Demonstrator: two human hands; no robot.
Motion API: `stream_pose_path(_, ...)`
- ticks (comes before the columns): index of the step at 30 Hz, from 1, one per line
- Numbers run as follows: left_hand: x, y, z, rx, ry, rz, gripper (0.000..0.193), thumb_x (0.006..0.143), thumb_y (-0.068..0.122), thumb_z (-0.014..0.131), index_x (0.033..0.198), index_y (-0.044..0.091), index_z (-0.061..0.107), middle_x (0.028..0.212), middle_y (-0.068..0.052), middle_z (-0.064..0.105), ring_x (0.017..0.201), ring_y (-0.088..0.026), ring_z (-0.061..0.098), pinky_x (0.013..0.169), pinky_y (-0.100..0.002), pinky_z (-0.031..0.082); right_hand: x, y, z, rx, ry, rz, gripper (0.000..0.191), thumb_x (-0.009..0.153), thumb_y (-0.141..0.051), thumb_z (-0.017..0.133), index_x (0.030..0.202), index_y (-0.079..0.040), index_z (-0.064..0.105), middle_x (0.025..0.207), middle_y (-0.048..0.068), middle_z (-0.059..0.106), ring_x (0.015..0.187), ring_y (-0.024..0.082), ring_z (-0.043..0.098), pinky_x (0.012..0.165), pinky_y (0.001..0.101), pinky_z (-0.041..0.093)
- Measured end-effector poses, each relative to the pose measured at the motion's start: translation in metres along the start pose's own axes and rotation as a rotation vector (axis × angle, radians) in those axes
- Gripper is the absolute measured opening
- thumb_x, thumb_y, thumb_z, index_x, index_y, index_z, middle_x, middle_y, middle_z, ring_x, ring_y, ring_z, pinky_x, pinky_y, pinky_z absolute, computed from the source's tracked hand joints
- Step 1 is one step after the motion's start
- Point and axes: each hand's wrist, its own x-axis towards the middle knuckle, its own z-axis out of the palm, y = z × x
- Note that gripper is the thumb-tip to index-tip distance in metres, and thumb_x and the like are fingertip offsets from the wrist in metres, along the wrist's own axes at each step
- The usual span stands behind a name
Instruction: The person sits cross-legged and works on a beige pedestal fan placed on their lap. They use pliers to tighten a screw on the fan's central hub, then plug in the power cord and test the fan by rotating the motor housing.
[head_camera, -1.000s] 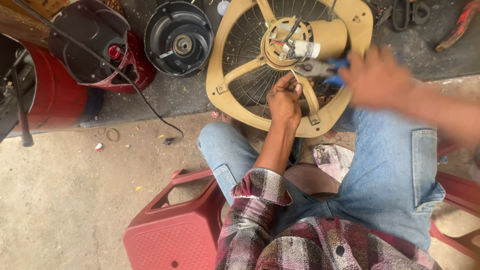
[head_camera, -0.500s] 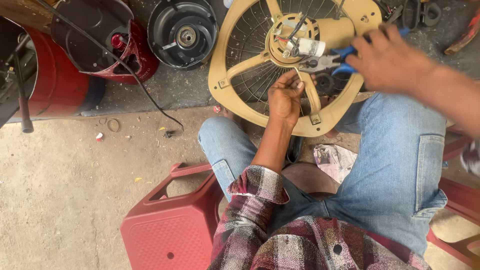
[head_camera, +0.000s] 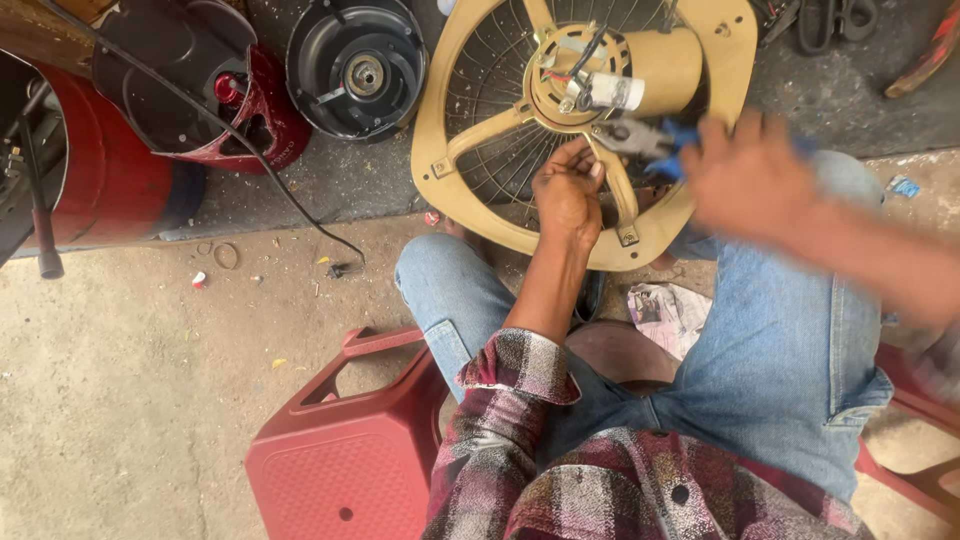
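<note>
a: what's nearest the camera?

b: a plaid shirt and blue jeans, the person seated on a red plastic stool (head_camera: 340, 460) on the concrete floor (head_camera: 120, 380). a scrap of printed paper (head_camera: 668, 312) lies between the knees.

a: and the left hand?

b: the left hand (head_camera: 567, 192) reaches forward, fingers curled closed around a lower spoke of the tan fan frame (head_camera: 470, 135), just below the hub.

a: where does the fan sit?

b: it rests tilted against the knees, at the line where the concrete meets the darker ground. wire grille behind the spokes, tan motor (head_camera: 630, 70) at the middle with a small white cylinder and wires on it.

a: the right hand?

b: the right hand (head_camera: 750, 180) is blurred, closed on blue-handled pliers (head_camera: 650, 140) whose tip lies beside the motor, just right of the left hand.

a: farther off?

b: to the left, a round black housing (head_camera: 357, 68) lies open side up, well apart from the fan. beyond it a dark red appliance (head_camera: 200, 90) with a black cable (head_camera: 250, 150) trailing across the floor. dark tools lie by the far right edge, too small to tell.
</note>
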Motion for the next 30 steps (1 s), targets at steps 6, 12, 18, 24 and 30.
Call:
stream_pose_path(6, 0.002, 0.003, -0.008, 0.002, -0.007, -0.026, 0.045, 0.082, -0.026, 0.048, 0.122, -0.011, 0.063, 0.115, -0.017, 0.068, 0.105, -0.022, 0.065, 0.092, -0.030, 0.055, -0.014, -0.056, -0.010, 0.331, -0.218, 0.217, 0.051, 0.074, -0.029, 0.062, 0.112, 0.004, 0.068, 0.111, 0.024, 0.058, 0.099, 0.041, 0.063, 0.082, 0.0550, 0.054)
stream_pose_path(12, -0.003, 0.018, 0.001, 0.001, -0.080, -0.054, 0.045, 0.083, -0.026, 0.045, 0.124, -0.016, 0.059, 0.117, -0.024, 0.067, 0.103, -0.031, 0.068, 0.096, -0.039, 0.057, -0.001, 0.009, 0.016, 0.133, -0.070, 0.014, 0.037, 0.086, -0.022, 0.061, 0.118, -0.007, 0.070, 0.125, 0.019, 0.058, 0.115, 0.036, 0.058, 0.101, 0.0575, 0.044)
stream_pose_path(18, -0.009, 0.027, 0.012, 0.005, -0.097, -0.065, 0.047, 0.080, -0.027, 0.043, 0.124, -0.018, 0.057, 0.115, -0.030, 0.066, 0.104, -0.037, 0.070, 0.097, -0.045, 0.058, 0.026, 0.057, 0.018, -0.132, 0.249, -0.233, 0.028, 0.089, -0.026, 0.061, 0.113, -0.017, 0.073, 0.129, 0.007, 0.063, 0.118, 0.029, 0.060, 0.104, 0.0465, 0.047)
stream_pose_path(24, -0.010, 0.028, 0.014, 0.014, -0.112, -0.066, 0.046, 0.081, -0.026, 0.044, 0.125, -0.018, 0.056, 0.114, -0.032, 0.067, 0.106, -0.037, 0.069, 0.099, -0.046, 0.058, 0.056, 0.079, 0.010, -0.230, 0.171, -0.380, 0.023, 0.077, -0.034, 0.064, 0.096, -0.024, 0.072, 0.110, -0.001, 0.065, 0.102, 0.018, 0.064, 0.094, 0.0363, 0.051)
stream_pose_path(30, -0.012, 0.029, 0.018, 0.008, -0.099, -0.075, 0.047, 0.080, -0.027, 0.043, 0.123, -0.016, 0.058, 0.113, -0.031, 0.068, 0.104, -0.037, 0.070, 0.098, -0.046, 0.058, 0.068, 0.085, 0.013, -0.289, 0.159, -0.425, 0.025, 0.076, -0.035, 0.065, 0.097, -0.023, 0.071, 0.107, -0.003, 0.065, 0.100, 0.019, 0.066, 0.095, 0.0344, 0.052)
